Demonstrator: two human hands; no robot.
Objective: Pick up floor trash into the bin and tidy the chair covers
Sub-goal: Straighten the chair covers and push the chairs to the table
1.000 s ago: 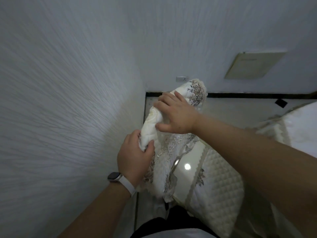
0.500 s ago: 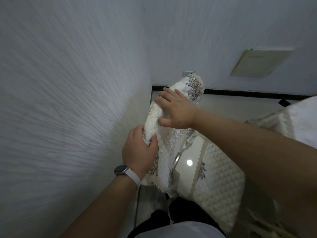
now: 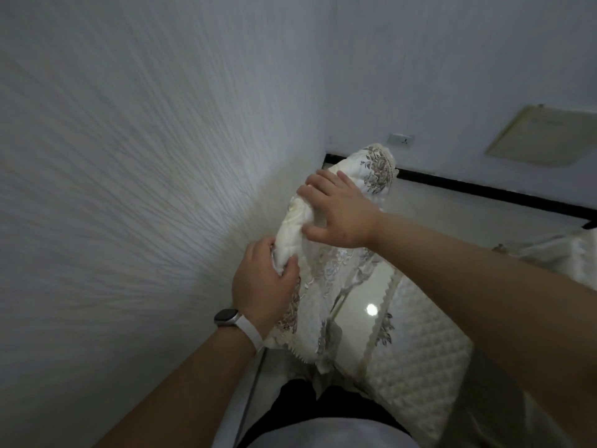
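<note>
A cream chair cover (image 3: pixel 326 286) with embroidered flowers and a lace hem is draped over the top of a chair back beside the wall. My left hand (image 3: pixel 263 286), with a white watch on the wrist, pinches the near end of the padded top edge. Farther along, my right hand (image 3: pixel 339 215) lies on top of the cover, fingers spread and thumb tucked under the fold. The far end of the cover (image 3: pixel 378 169) sticks out past my right hand. The chair frame is hidden under the fabric.
A textured white wall (image 3: pixel 145 189) runs close on the left. A quilted cream seat cushion (image 3: pixel 420 350) sits at lower right, and another covered chair (image 3: pixel 565 257) at the right edge. Glossy pale floor, a black skirting strip (image 3: pixel 484 192) and a wall socket (image 3: pixel 401 139) lie beyond.
Both hands keep their hold on the cover's top edge; my right hand has slid slightly along it. The view has shifted a little, with the wall filling more of the left.
</note>
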